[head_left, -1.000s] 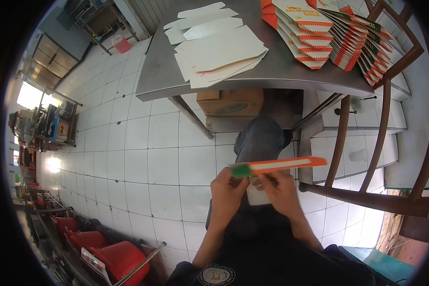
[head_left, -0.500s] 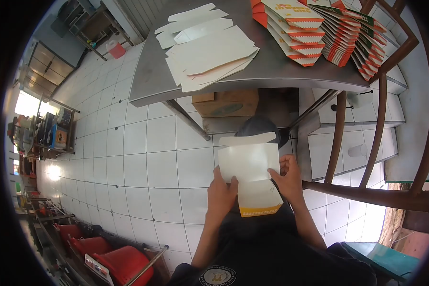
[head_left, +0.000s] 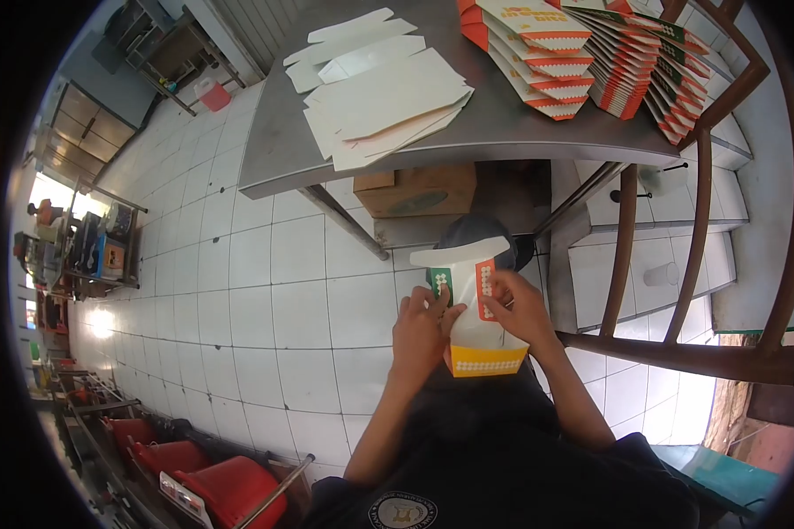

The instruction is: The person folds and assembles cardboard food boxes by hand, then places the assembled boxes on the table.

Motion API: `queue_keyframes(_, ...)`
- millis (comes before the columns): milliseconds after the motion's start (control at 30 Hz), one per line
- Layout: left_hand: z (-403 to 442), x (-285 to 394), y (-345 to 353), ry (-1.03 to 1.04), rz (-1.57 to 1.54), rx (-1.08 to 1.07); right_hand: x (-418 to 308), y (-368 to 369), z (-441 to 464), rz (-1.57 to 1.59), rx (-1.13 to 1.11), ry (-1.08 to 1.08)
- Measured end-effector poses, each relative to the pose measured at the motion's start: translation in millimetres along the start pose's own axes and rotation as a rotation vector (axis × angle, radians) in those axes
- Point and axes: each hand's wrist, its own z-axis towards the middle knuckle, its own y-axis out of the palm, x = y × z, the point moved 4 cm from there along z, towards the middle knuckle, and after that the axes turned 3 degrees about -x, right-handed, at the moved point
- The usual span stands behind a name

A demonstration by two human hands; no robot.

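Note:
A cardboard food box, partly folded, is held over my lap. Its inside is white, and its outer panels show green, orange and yellow with white patterns. My left hand grips the green side panel, fingers bent over its edge. Opposite, my right hand pinches the orange side panel, which stands folded inward. The far white flap sticks out beyond both hands. On the metal table ahead lies a stack of flat white box blanks. Several printed folded boxes are stacked to its right.
A brown metal railing runs along my right, with tiled steps behind it. Under the table sits a brown carton. Red chairs stand at lower left, and a pink jug is on the tiled floor.
The blank lay opened flat with its white inside up; now its green and orange side panels are folded inward. Both hands have moved onto these panels, and the yellow edge stands higher.

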Motion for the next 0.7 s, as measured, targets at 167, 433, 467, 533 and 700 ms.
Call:
queue_keyframes(167,17,-37,16,-0.245,-0.665,0.158,-12,-1,10,0.052,0.09,0.05)
queue_keyframes(433,33,-21,24,-0.042,-0.387,0.356,-13,6,14,-0.343,-0.055,-0.059)
queue_keyframes(467,35,-27,32,-0.033,-0.386,0.291,-15,4,15,-0.352,-0.063,-0.045)
queue_keyframes(533,40,-34,40,-0.011,-0.379,0.164,-27,2,18,-0.365,-0.076,-0.021)
queue_keyframes(700,48,-57,37,-0.353,-0.871,0.004,-24,10,14,-0.325,0.033,-0.081)
